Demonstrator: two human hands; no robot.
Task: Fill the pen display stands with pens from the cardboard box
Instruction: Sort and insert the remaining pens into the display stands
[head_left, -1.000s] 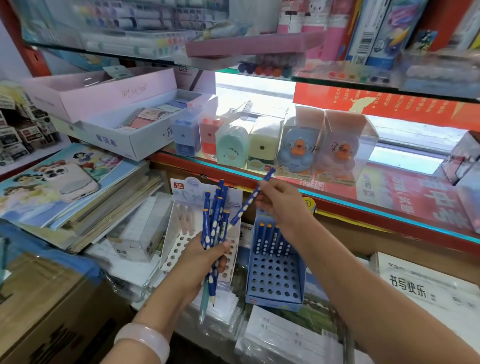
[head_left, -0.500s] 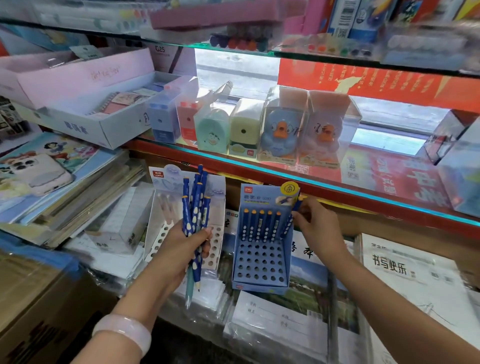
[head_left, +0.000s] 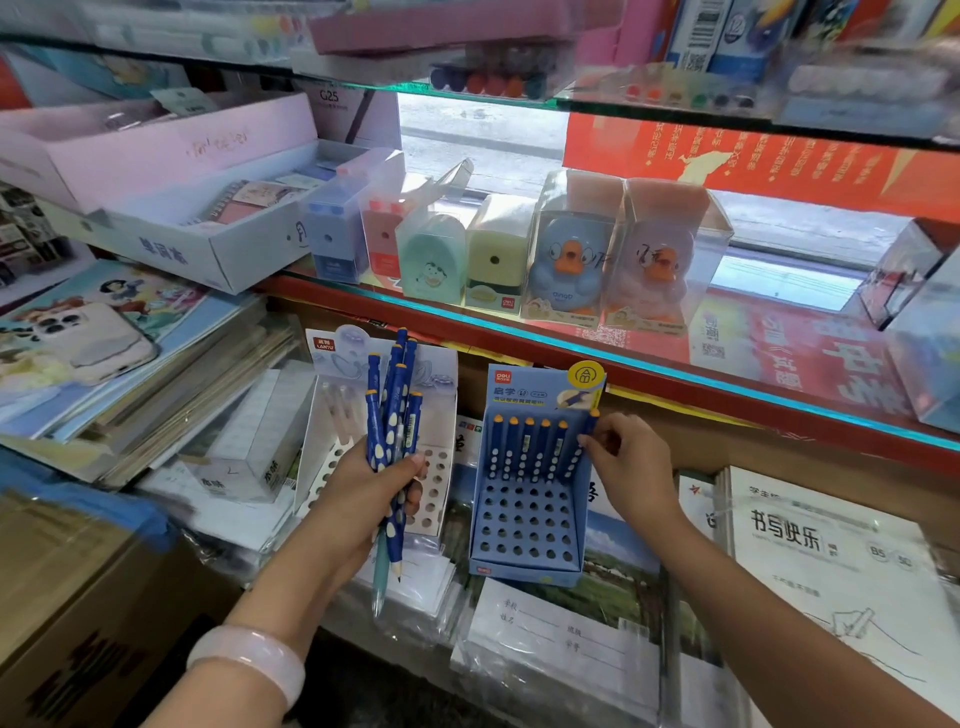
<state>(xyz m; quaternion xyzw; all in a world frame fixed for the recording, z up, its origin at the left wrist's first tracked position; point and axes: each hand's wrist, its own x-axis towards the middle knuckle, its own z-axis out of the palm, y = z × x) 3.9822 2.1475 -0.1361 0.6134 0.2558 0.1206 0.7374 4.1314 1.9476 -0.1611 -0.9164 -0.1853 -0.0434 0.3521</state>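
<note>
Six pens fill only the far row of the blue display stand (head_left: 524, 519); the nearer holes gape empty. The white stand (head_left: 332, 447) to its left looks barely stocked. Her left hand (head_left: 374, 483) clamps a bundle of blue pens (head_left: 392, 410). Her right hand (head_left: 626, 462) pinches the sixth pen (head_left: 581, 447), seating it at the row's right end.

Blue stand (head_left: 524, 525), upright, holds 6 dotted blue pens (head_left: 530, 447) in back row, other holes bare. White stand (head_left: 436, 483) just left of it. Pen bunch (head_left: 392, 410) upright in front of white stand.
</note>
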